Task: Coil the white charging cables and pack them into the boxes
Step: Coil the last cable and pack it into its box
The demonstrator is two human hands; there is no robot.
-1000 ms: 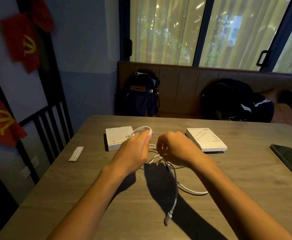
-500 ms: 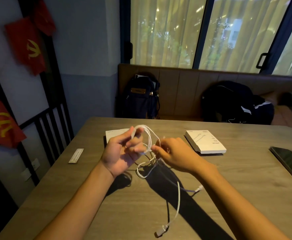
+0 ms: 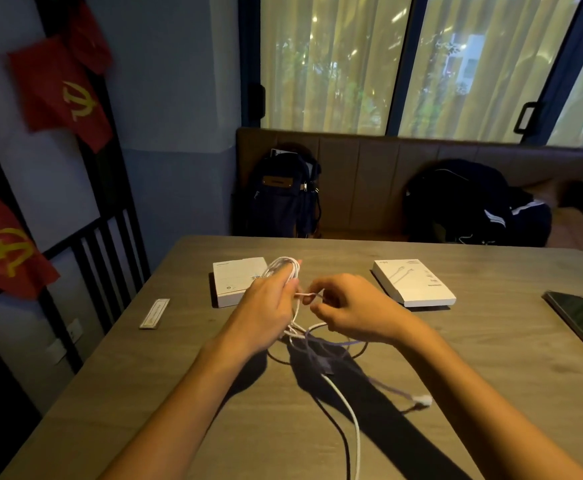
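Observation:
Loops of a white charging cable [image 3: 284, 268] are wound around the fingers of my left hand [image 3: 269, 303], which grips them above the table. My right hand [image 3: 348, 311] pinches a strand of the same cable right beside the left fingertips. Loose cable [image 3: 347, 407] trails down across the table toward me, and one plug end [image 3: 421, 400] lies to the right. A white box [image 3: 236, 284] sits behind my left hand, partly hidden by it. A second white box [image 3: 414, 287] lies right of my right hand.
A dark phone [image 3: 581, 320] lies near the wooden table's [image 3: 144, 393] right edge. A small white strip [image 3: 155, 313] rests at the left. Beyond the table, a bench holds a backpack [image 3: 283, 199] and a dark bag [image 3: 473, 206].
My left hand turned palm-down with the coil wrapped on its fingers. My right hand moved closer to it, drawing the cable in. The loose end shifted right across the table.

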